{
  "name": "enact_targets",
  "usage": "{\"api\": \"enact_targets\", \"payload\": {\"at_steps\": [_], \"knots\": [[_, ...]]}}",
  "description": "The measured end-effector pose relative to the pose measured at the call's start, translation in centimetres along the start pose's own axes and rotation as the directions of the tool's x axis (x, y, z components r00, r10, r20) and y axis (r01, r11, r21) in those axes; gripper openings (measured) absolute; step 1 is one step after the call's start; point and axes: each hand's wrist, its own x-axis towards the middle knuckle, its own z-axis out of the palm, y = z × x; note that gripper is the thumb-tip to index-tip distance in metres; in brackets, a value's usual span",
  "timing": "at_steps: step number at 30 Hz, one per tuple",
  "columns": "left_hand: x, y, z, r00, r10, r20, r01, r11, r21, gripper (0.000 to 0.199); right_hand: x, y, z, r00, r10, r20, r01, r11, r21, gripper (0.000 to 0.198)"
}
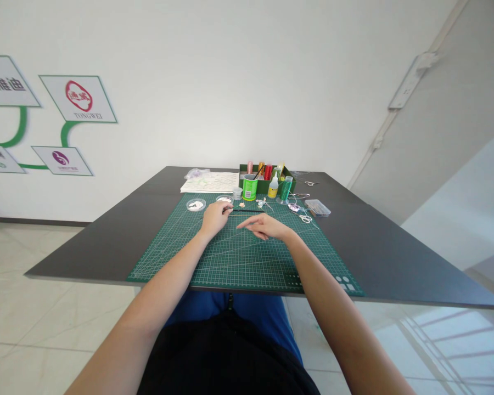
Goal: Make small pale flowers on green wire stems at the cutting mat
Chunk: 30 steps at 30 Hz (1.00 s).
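My left hand (214,218) rests low over the cutting mat, its fingers bent together at the left end of a thin black stick (249,210). The stick lies nearly level across the mat; whether it is a brush or a pen I cannot tell. To its right, my right hand (265,225) hovers over the mat with the index finger stretched out and the others loosely bent, holding nothing. Just beyond my left fingers is a round dish (224,198) with white pieces in it, partly hidden. A similar dish (196,205) sits to the left.
A green cutting mat (247,258) covers the table's middle. Behind stand a green can (250,187), a glue bottle (273,186), a green thread spool (286,188) and a box of spools (264,171). Scissors (305,218) and a clear case (318,208) lie right.
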Motion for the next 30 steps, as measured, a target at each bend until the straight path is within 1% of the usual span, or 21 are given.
{"api": "enact_targets", "payload": {"at_steps": [6,11,17,21,26,30], "knots": [[0.0,-0.1,0.1,1.000,-0.016,0.008,0.016,1.000,-0.016,0.015,0.2,0.1,0.2,0.999,0.026,0.028,-0.024,0.999,-0.049,0.045],[0.1,-0.4,0.4,0.998,-0.002,0.058,0.002,1.000,-0.003,0.016,0.2,0.0,0.3,0.999,-0.003,0.033,0.004,1.000,-0.016,0.044],[-0.2,0.1,0.3,0.982,0.076,0.175,-0.081,0.996,0.023,0.017,0.1,-0.3,0.2,0.995,-0.084,-0.054,0.089,0.990,0.108,0.040],[-0.4,0.6,0.0,0.967,0.120,0.223,-0.129,0.991,0.024,0.019,0.0,-0.4,0.0,0.984,-0.139,-0.115,0.161,0.964,0.212,0.037],[-0.6,0.9,0.0,0.944,0.169,0.285,-0.175,0.985,-0.005,0.018,-0.3,-0.6,-0.2,0.972,-0.122,-0.200,0.171,0.953,0.250,0.038],[-0.7,1.3,0.0,0.901,0.252,0.353,-0.235,0.968,-0.091,0.016,-0.3,-0.7,-0.4,0.966,-0.122,-0.227,0.180,0.949,0.258,0.037]]}}
